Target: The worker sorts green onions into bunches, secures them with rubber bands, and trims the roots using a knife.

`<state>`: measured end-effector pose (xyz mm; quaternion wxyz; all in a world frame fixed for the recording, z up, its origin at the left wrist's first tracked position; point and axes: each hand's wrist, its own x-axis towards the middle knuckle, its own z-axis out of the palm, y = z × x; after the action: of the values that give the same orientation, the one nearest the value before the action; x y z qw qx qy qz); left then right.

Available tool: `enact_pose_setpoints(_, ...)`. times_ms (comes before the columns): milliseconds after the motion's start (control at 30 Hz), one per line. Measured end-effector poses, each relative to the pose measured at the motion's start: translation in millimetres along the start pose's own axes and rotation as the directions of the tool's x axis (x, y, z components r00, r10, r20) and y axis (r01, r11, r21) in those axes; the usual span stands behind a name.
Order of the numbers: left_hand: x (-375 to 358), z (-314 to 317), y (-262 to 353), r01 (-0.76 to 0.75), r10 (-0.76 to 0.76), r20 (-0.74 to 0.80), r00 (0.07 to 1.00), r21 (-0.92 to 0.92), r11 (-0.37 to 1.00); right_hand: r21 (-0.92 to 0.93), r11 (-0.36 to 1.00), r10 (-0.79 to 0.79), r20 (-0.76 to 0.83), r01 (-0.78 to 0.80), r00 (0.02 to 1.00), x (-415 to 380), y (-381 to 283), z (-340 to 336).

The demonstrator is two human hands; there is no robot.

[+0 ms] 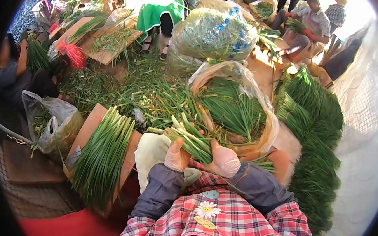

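Note:
Both of my hands grip a small bunch of garlic chives [196, 144] above my lap, its pale stem ends pointing up and to the left. My left hand [178, 156], in a thin clear glove, wraps the bunch from the left. On the right side, my right hand [223, 160], gloved the same way, closes around the leafy part. A larger pile of chives [101, 155] lies on a cardboard sheet [93, 116] to my left. In front of me, an open plastic bag [265, 106] holds many loose chives.
Chive trimmings [159, 98] cover the ground ahead. Stacked chive bundles [314, 140] line the right side. A plastic bag [59, 126] stands at left, and a big stuffed bag [212, 34] sits farther back. Co-workers sit at left [19, 75] and back right [307, 30].

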<state>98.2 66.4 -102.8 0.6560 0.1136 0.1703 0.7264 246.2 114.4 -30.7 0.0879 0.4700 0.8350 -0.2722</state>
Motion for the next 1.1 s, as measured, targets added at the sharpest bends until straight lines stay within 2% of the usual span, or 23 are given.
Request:
enact_pose_setpoints(33, 1.3, -1.8, -2.2, -0.018, 0.018, -0.03, 0.999, 0.002, 1.0, -0.026, 0.999, 0.034, -0.032, -0.035, 0.999, 1.7, 0.0, 7.5)
enact_pose_setpoints(133, 1.1, 6.3, -3.7, -0.03, 0.028, 0.016, 0.999, 0.175, 0.984, 0.016, 1.0, 0.006, -0.133, -0.004, 0.991, 2.7, 1.0, 14.2)
enact_pose_setpoints(167, 4.4, 13.1, -4.6, -0.024, 0.05, -0.12, 0.992, 0.204, 0.979, 0.024, 0.997, -0.072, -0.182, 0.078, 0.981, 2.7, 6.3, 21.8)
enact_pose_setpoints(300, 6.2, 3.8, 4.5, 0.082, -0.061, -0.137, 0.989, 0.155, 0.985, -0.15, 0.963, -0.185, 0.23, 0.223, 0.955, -12.8, 10.6, -19.0)
enact_pose_setpoints(333, 5.9, 0.6, 3.7, 0.082, -0.064, -0.112, 0.992, 0.162, 0.983, -0.068, 0.961, -0.244, 0.239, 0.267, 0.94, -12.8, 19.8, -37.1)
enact_pose_setpoints(367, 7.4, -5.1, 2.1, 0.08, -0.066, -0.085, 0.994, 0.169, 0.982, 0.171, 0.967, -0.214, 0.146, 0.188, 0.966, -12.0, 31.6, -50.8)
enact_pose_setpoints(400, 8.0, -8.2, 0.3, 0.079, -0.07, -0.058, 0.996, 0.174, 0.982, 0.405, 0.907, -0.157, 0.063, 0.119, 0.986, -9.3, 39.4, -60.9)
enact_pose_setpoints(467, 9.8, -0.2, 0.7, 0.108, -0.107, -0.015, 0.994, 0.212, 0.971, 0.648, 0.75, -0.064, -0.124, 0.13, 0.99, 6.6, 43.6, -72.9)
enact_pose_setpoints(500, 10.4, 5.9, 1.7, 0.133, -0.138, 0.007, 0.99, 0.218, 0.967, 0.642, 0.751, -0.047, -0.181, 0.154, 0.982, 15.1, 35.8, -79.6)
enact_pose_setpoints(600, 16.0, 13.9, 0.1, 0.154, -0.181, 0.072, 0.981, 0.287, 0.946, 0.733, 0.643, -0.271, -0.055, 0.223, 0.961, 45.2, 29.4, -68.3)
enact_pose_setpoints(633, 17.0, 14.6, 0.7, 0.174, -0.208, 0.081, 0.975, 0.309, 0.935, 0.79, 0.595, -0.283, 0.029, 0.151, 0.959, 48.1, 23.3, -66.6)
enact_pose_setpoints(733, 17.1, 20.3, 3.0, 0.227, -0.258, 0.054, 0.965, 0.326, 0.918, 0.721, 0.688, -0.227, 0.106, 0.083, 0.968, 58.1, 14.6, -68.4)
enact_pose_setpoints(833, 16.4, 23.4, 3.9, 0.292, -0.316, 0.024, 0.949, 0.321, 0.901, 0.403, 0.904, -0.204, 0.119, 0.141, 0.972, 60.3, 8.2, -75.9)
enact_pose_setpoints(900, 20.3, 17.2, -3.0, 0.251, -0.278, 0.033, 0.96, 0.334, 0.908, 0.101, 0.971, -0.225, 0.094, 0.216, 0.97, 61.1, 0.3, -78.0)
enact_pose_setpoints(967, 19.2, 18.1, -7.0, 0.209, -0.23, 0.017, 0.973, 0.353, 0.912, -0.154, 0.956, -0.235, 0.101, 0.249, 0.967, 58.1, -10.7, -82.7)
enact_pose_setpoints(1067, 19.9, 21.9, -9.3, 0.134, -0.135, -0.023, 0.991, 0.349, 0.928, -0.319, 0.905, -0.286, 0.029, 0.281, 0.958, 62.2, -15.7, -80.6)
enact_pose_setpoints(1100, 20.8, 18.3, -11.0, 0.12, -0.081, -0.104, 0.991, 0.449, 0.885, -0.36, 0.89, -0.301, -0.006, 0.279, 0.954, 67.2, -14.2, -80.4)
